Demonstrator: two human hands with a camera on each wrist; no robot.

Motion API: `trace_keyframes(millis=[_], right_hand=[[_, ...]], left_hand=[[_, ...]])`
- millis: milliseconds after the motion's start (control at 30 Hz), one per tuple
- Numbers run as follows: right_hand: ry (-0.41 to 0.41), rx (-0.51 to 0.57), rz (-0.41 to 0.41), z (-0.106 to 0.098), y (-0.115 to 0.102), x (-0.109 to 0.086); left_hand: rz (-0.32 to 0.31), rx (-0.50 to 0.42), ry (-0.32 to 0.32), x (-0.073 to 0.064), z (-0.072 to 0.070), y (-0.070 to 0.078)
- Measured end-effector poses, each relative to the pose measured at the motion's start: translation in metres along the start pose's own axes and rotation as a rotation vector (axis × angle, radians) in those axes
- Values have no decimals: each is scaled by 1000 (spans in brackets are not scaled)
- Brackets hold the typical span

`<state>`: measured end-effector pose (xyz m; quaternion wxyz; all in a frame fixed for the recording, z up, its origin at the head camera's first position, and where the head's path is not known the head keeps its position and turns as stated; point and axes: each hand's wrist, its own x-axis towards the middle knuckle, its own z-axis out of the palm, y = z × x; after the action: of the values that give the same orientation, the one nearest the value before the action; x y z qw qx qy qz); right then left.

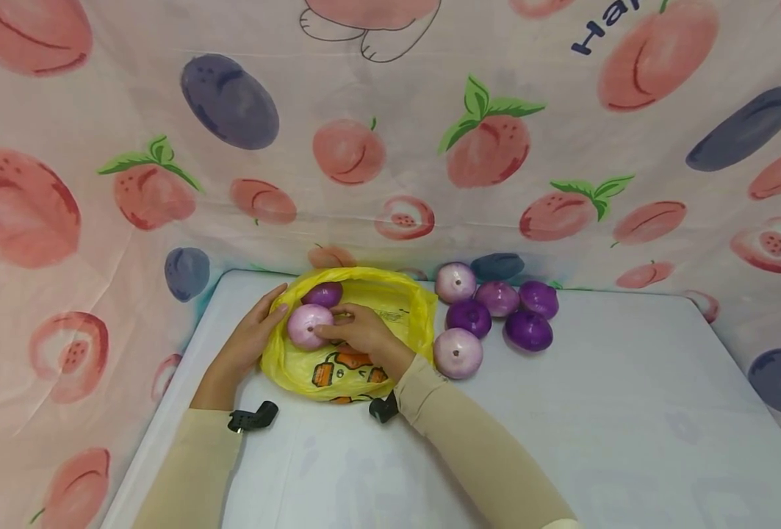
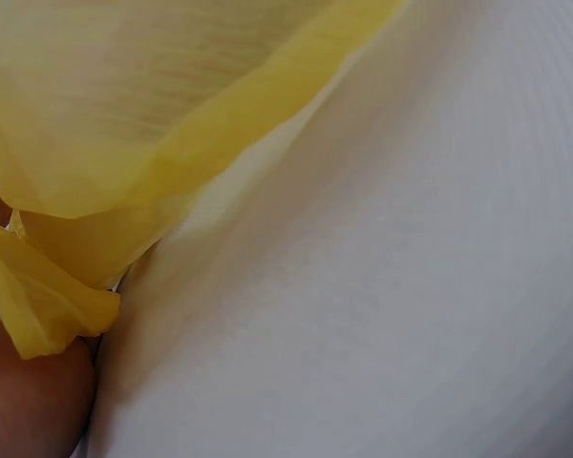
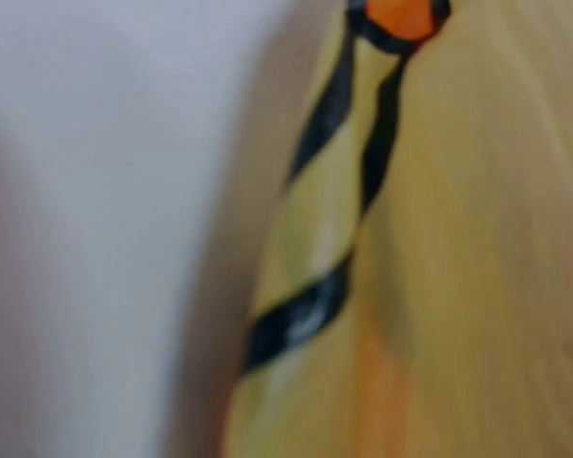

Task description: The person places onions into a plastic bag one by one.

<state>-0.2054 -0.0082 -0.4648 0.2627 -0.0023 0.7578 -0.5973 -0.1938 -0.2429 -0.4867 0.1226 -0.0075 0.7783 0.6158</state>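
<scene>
A yellow plastic bag (image 1: 390, 297) with a printed cartoon lies spread wide on the white table. My left hand (image 1: 250, 336) grips its left rim, thumb over the edge; in the left wrist view a fold of the bag (image 2: 48, 296) covers part of that hand. Over the bag's left inside, my right hand (image 1: 369, 334) holds a pale pink-purple onion (image 1: 306, 327) between thumb and fingers. Behind it, a darker purple onion (image 1: 325, 294) sits within the bag. The right wrist view has only the bag's printed side (image 3: 439, 239) and the table, no fingers.
Several onions stand grouped just right of the bag, among them a pale one (image 1: 458, 353) in front and a dark purple one (image 1: 529, 330). A fruit-print cloth (image 1: 364, 88) hangs behind and to the left of the white table (image 1: 628, 411). Black wrist cameras (image 1: 253, 417) sit at both cuffs.
</scene>
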Motion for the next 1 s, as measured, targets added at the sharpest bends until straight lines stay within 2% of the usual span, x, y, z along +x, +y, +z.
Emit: trace_keyframes(millis=[467, 667, 1000], right_hand=[[32, -49, -58, -12, -8, -12], [40, -64, -102, -29, -17, -22], [38, 16, -155, -64, -34, -52]], left_hand=[[-4, 7, 3, 1, 1, 0], [-5, 9, 3, 1, 1, 1], [-11, 19, 5, 0, 0, 1]])
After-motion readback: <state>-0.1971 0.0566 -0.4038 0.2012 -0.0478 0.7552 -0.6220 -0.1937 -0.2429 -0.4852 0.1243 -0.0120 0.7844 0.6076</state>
